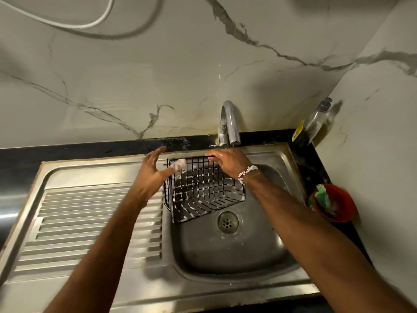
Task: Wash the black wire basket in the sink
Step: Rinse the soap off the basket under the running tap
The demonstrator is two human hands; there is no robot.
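The black wire basket [203, 188] stands tilted in the steel sink [237, 251], at the basin's back left, with white soap foam along its wires. My right hand [228, 162] grips the basket's top rim just under the tap [230, 123]; a white bead bracelet sits on that wrist. My left hand [151, 175] hovers at the basket's left edge, fingers spread and foamy, holding nothing. The hand looks blurred.
The ribbed draining board [90, 224] lies to the left of the basin. The drain [228, 222] sits just in front of the basket. A red bowl with a green sponge [331, 202] and a soap bottle [313, 123] stand on the black counter at right.
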